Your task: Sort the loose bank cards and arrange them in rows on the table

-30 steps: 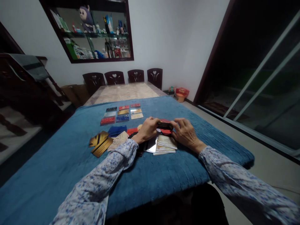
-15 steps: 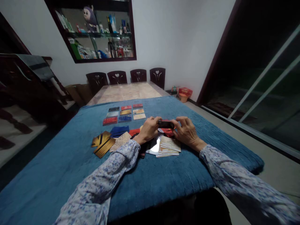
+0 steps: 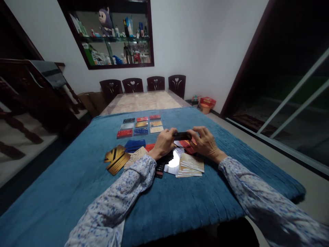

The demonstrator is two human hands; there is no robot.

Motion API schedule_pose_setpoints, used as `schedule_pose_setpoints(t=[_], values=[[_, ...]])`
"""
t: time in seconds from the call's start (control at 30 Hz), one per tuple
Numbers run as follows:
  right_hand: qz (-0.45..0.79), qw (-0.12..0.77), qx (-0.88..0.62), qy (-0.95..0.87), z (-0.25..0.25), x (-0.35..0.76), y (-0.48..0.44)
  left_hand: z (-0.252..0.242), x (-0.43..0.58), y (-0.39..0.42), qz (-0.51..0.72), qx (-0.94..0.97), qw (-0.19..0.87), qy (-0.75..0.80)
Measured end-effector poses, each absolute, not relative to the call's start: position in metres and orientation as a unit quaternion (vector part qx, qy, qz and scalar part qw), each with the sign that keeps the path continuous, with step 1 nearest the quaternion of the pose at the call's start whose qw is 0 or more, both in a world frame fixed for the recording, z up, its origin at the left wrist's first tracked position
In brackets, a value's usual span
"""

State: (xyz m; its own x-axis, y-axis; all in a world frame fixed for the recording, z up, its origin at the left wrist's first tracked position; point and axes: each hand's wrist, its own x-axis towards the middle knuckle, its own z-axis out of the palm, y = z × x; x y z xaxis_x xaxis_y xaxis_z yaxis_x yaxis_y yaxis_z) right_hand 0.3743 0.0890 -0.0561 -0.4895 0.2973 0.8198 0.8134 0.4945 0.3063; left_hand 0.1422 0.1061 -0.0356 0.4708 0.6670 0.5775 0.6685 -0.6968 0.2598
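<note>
My left hand (image 3: 164, 143) and my right hand (image 3: 204, 141) pinch the two ends of a dark card (image 3: 182, 135), held level above a loose pile of cards (image 3: 189, 164) on the blue cloth (image 3: 82, 178). Red cards (image 3: 189, 145) lie under my right hand. Beyond the pile, several cards sit in a neat grid (image 3: 141, 125). Gold cards (image 3: 117, 159) and blue cards (image 3: 135, 144) lie to the left of my left hand.
The cloth covers the near half of a long table (image 3: 144, 101); several dark chairs (image 3: 142, 84) stand at its far end. A wall cabinet (image 3: 115, 34) holds bottles and a plush toy. A glass sliding door (image 3: 295, 99) is on the right, stairs on the left.
My head has turned slightly left, so everything has shifted right in view. Both hands stay closed on the dark card above the pile.
</note>
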Motion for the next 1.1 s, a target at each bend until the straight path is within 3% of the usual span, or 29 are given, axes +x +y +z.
schedule_pose_setpoints(t=[0.27,1.1], values=[[-0.298,0.385,-0.364,-0.794,-0.067,0.371,0.098,-0.034,0.135,0.11,-0.33,-0.86,0.033,-0.388],[-0.283,0.402,-0.351,-0.797,-0.072,0.371,0.092,-0.041,0.133,0.107,-0.289,-0.884,0.04,-0.366]])
